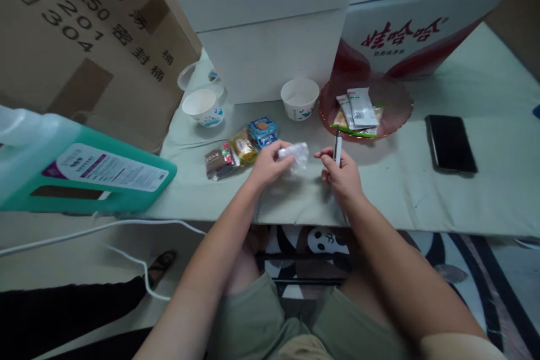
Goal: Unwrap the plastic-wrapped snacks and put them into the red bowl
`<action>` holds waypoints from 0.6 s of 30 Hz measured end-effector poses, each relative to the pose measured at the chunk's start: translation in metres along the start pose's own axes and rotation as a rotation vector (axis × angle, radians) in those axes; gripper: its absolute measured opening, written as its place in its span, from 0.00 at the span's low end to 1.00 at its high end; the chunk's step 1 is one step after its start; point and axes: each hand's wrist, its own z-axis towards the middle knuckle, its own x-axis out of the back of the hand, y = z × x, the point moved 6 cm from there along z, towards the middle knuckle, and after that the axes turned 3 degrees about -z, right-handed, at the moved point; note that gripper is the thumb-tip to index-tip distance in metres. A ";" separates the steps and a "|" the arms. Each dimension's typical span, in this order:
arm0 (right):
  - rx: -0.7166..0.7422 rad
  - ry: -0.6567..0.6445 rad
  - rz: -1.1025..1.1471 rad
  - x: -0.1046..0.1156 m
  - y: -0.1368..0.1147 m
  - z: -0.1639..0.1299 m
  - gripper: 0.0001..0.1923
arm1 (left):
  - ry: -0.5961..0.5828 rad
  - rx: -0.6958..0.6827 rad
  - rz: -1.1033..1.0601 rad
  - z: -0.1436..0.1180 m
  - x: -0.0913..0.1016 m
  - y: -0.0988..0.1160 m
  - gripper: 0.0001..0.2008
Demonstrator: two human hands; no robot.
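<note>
Head view: carton (red Chinese lettering) behind plate.

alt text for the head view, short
Seen from above, the left hand holds a crumpled clear wrapper and the right hand a thin white stick over a pale green table, with snack packets, two paper cups and a black phone around.

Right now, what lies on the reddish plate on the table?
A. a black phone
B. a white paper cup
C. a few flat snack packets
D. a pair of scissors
C: the reddish plate holds a few flat snack packets, while the black phone lies on the cloth to its right and the white paper cup stands to its left.
</note>
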 end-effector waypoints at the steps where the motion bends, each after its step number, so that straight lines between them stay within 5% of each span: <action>1: 0.008 0.027 0.029 0.002 -0.001 0.002 0.18 | 0.085 0.041 -0.010 0.008 0.009 0.001 0.13; 4: 0.024 0.056 0.068 0.004 -0.005 0.007 0.17 | 0.333 0.040 0.187 0.043 0.036 0.022 0.09; 7: 0.001 0.034 0.076 0.002 -0.005 0.012 0.17 | 0.397 0.000 0.584 0.095 0.045 0.057 0.04; 11: -0.027 -0.003 0.079 -0.003 -0.007 0.017 0.15 | 0.180 0.046 0.951 0.160 0.021 0.072 0.12; 14: -0.030 -0.010 0.077 -0.003 -0.010 0.021 0.13 | 0.025 0.096 1.039 0.189 -0.006 0.055 0.16; 18: -0.044 0.005 0.061 0.000 -0.013 0.026 0.11 | -0.116 0.153 0.983 0.214 -0.030 0.023 0.10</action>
